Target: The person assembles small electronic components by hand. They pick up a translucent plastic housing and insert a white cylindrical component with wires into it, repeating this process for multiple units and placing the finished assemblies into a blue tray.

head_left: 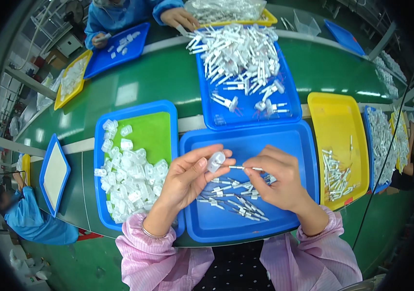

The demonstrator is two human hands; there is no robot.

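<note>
My left hand (183, 172) grips a small translucent plastic housing (215, 162) between thumb and fingers, a little above the blue tray (310, 169) in front of me. My right hand (282, 177) pinches a thin rod-like part (237, 167), silvery with a white section. Its tip points at the housing's lower right side; whether it enters the housing I cannot tell. Below my hands, several similar thin parts (246, 208) lie scattered in the tray. Left of it, a blue tray with a green bottom (153, 128) holds a heap of clear housings (132, 177).
Beyond my hands stands a blue tray (212, 116) heaped with housings joined to thin parts (241, 53). A yellow tray (338, 121) at right holds more thin parts. Across the green belt (168, 68), a person in blue (132, 17) handles pieces; another person (35, 218) sits at far left.
</note>
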